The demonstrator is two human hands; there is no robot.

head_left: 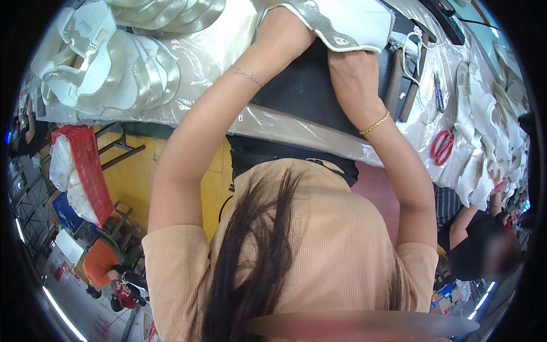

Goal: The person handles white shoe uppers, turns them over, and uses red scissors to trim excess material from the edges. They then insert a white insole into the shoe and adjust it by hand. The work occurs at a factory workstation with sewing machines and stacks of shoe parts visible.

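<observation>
Both my hands are at a white shoe upper with metallic trim, near the table's far edge of view. My left hand reaches in under the upper; its fingers are hidden there. Closed at the upper's near edge is my right hand, its knuckles bent and its fingertips out of sight. Below the upper lies a dark work mat on the plastic-covered table. Right of my right hand rest a hammer with a wooden handle, another wooden handle and a white cord.
Stacked white and metallic shoe uppers stand at the left. On the right are red-handled scissors, a pen and many white pieces. A red crate is beside the table at left. A co-worker sits at right; others are farther off.
</observation>
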